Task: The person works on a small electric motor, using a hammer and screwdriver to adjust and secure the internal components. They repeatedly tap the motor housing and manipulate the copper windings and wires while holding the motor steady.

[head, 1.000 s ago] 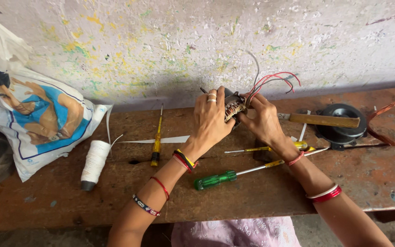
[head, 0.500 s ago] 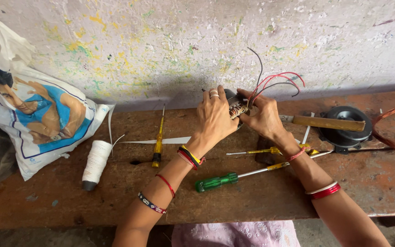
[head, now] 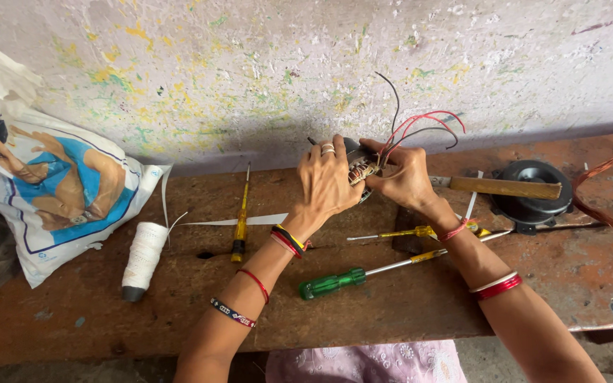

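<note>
Both hands on the coil

Left hand and right hand grip the wired coil above the tabletop's far edge; green screwdriver lies nearer.

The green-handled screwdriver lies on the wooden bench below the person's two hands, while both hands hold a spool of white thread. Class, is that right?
Not quite. In the head view the green-handled screwdriver does lie on the bench, but both hands hold a small wound motor part with red and black wires; the spool of white thread lies untouched.
</note>
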